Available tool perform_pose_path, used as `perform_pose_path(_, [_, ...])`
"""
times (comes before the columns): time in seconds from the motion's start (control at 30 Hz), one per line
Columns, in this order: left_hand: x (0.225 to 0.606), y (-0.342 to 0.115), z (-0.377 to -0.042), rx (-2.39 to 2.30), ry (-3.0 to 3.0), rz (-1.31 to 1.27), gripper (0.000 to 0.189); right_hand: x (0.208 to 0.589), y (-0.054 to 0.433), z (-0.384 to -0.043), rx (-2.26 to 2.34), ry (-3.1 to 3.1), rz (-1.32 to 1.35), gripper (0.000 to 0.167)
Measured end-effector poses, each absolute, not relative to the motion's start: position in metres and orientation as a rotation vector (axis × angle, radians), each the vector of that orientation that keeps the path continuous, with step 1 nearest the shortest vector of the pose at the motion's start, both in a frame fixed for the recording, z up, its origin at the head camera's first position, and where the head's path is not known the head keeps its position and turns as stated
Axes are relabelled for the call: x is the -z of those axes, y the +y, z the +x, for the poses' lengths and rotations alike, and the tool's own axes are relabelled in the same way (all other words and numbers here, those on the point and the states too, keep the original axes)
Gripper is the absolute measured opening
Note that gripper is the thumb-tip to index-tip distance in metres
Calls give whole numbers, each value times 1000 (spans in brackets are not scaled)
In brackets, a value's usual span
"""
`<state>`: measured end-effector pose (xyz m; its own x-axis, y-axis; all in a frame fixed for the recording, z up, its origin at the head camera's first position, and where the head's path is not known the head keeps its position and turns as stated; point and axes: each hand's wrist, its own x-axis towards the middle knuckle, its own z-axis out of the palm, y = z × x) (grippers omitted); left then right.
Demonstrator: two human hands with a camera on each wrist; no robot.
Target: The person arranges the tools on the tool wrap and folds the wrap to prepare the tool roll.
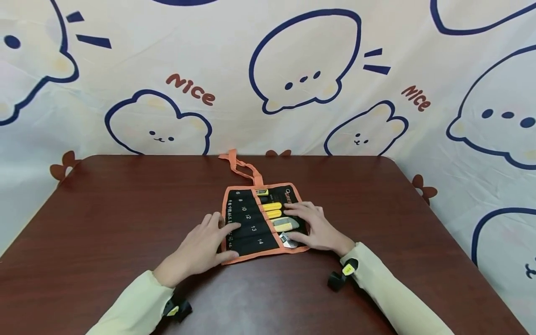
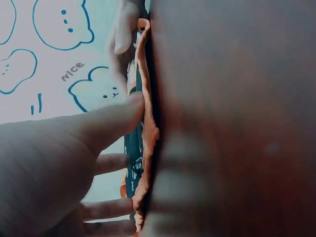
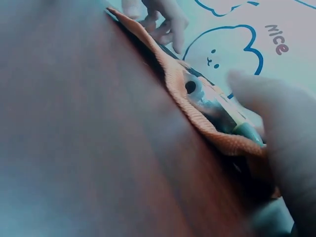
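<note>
A black tool roll [image 1: 246, 232] with orange trim lies unrolled on the table, its left part printed with pocket numbers. In its right-hand pockets sit an adjustable wrench [image 1: 288, 241], a grey and yellow utility knife [image 1: 285, 224] and two yellow handles [image 1: 273, 209]. My left hand [image 1: 198, 249] rests at the roll's left edge, fingers spread and thumb near the front corner. Over the tools on the right, my right hand [image 1: 316, 228] lies with loosely extended fingers. Its thumb [image 3: 247, 94] is beside the wrench and knife in the right wrist view.
An orange tie strap [image 1: 244, 170] trails from the roll toward the table's far edge. Behind the dark brown table [image 1: 125, 209] hangs a white cloth [image 1: 234, 51] with cartoon drawings. A black strap device [image 1: 341, 274] hangs below the right wrist.
</note>
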<state>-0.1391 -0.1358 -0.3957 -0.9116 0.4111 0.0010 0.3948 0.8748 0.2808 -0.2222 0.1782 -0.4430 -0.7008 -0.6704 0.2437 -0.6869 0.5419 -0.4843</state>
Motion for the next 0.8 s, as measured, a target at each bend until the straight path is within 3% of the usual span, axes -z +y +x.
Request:
perform_pose_path(0.17, [398,-136,-131,-387,2961,769,82,440,191,-208,-820,-2742,1314,89])
perform_pose_path(0.27, [399,-136,-128,-451,2930,758,80,440,195,-202,-783,-2748,1344,98])
perform_pose_path(0.57, [398,-135,-126,-349,2945,749,67,437,196,-186,-790,-2767,1311,82])
perform_pose_path(0.8, [398,-130,-114,-227,2979,912,50,437,204,-169,-855,-2808,1305,78])
